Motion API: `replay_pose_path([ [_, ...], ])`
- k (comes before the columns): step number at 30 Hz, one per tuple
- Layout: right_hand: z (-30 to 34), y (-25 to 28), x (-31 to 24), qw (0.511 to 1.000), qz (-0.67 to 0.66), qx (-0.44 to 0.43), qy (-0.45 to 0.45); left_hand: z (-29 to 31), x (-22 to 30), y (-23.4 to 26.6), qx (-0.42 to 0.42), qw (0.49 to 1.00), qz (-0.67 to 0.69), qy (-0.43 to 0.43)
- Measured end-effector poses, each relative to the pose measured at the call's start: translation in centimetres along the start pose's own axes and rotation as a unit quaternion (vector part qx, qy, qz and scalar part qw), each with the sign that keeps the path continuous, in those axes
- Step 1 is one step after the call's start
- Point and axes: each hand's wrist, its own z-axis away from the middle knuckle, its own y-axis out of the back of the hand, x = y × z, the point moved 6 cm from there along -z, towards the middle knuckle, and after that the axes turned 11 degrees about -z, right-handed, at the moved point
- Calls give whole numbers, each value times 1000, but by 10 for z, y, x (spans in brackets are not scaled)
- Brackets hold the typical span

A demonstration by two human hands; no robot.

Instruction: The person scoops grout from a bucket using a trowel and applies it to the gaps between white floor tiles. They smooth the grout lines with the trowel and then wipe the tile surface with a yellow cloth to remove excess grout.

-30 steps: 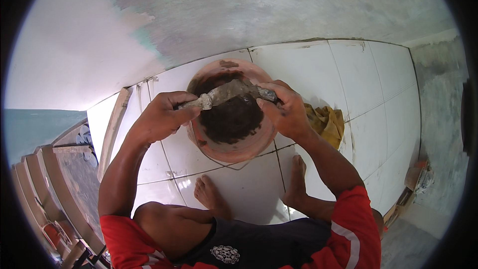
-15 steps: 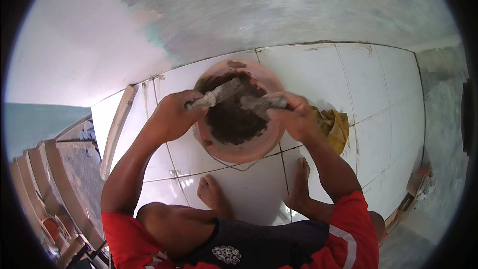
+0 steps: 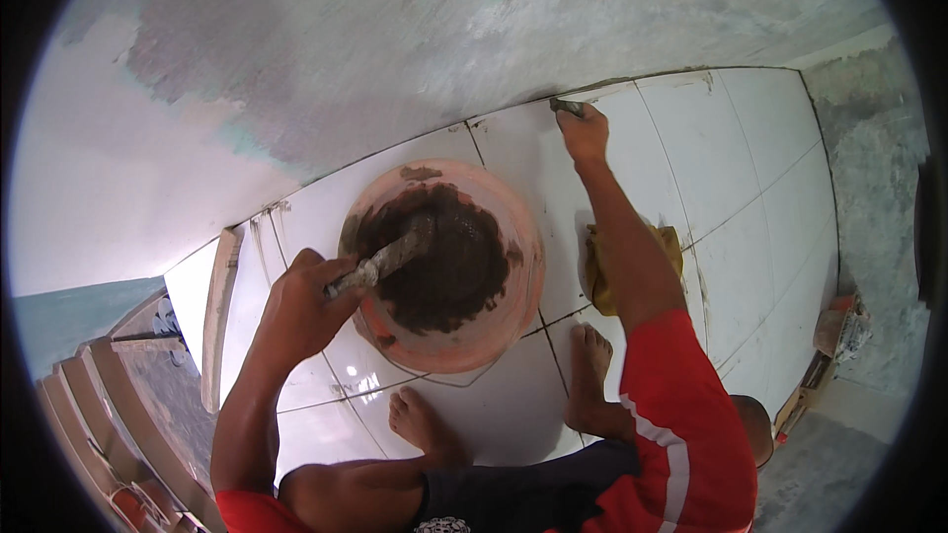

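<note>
My left hand [image 3: 304, 304] is closed round the handle of a crusted putty knife [image 3: 397, 253]. Its blade reaches over the dark wet mix [image 3: 449, 281] inside a round, pinkish-orange bucket [image 3: 530, 271]. A wire handle hangs down at the bucket's near side. Stretched far forward, my right hand [image 3: 585, 134] grips a second small putty knife [image 3: 565, 106] at the line where the tiles meet the wall. Most of that tool is hidden by my fingers. Mix also clings to the bucket's inner walls.
The patchy grey wall [image 3: 425, 39] rises beyond the white tiles [image 3: 760, 197]. A yellow-brown cloth [image 3: 597, 281] lies under my right forearm. Along the left tile edge rests a wooden strip [image 3: 219, 321], with brown steps [image 3: 123, 405] beyond. My bare feet stand on either side, nearer than the bucket.
My right hand has moved from over the bucket forward to the wall's foot with its putty knife. My left hand sits slightly lower and left, its putty knife still over the mix.
</note>
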Motion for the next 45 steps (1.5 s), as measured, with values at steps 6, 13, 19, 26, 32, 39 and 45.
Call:
replay_pose_path([
  [6, 44, -116, -16, 957, 211, -45, 193, -1, -2, -6, -19, 1000, -4, -3],
  [13, 12, -24, -16, 991, 110, 40, 68, -16, -7, -18, -165, 979, 98, 64],
  [19, 16, -86, -7, 971, 128, 11, 200, -19, -16, -23, -199, 956, 156, 146],
  [26, 67, -115, -24, 991, 47, -64, 109, 16, -81, 8, -135, 954, 174, 205],
  [32, -19, -5, -1, 987, 108, 63, 104, 51, -149, 13, -81, 943, 193, 260],
  [39, 103, -179, -52, 973, 91, -65, 202, 52, -150, 18, -89, 944, 169, 269],
  [45, 85, -140, -20, 988, 4, -30, 152, 76, -136, 48, -50, 962, 101, 247],
])
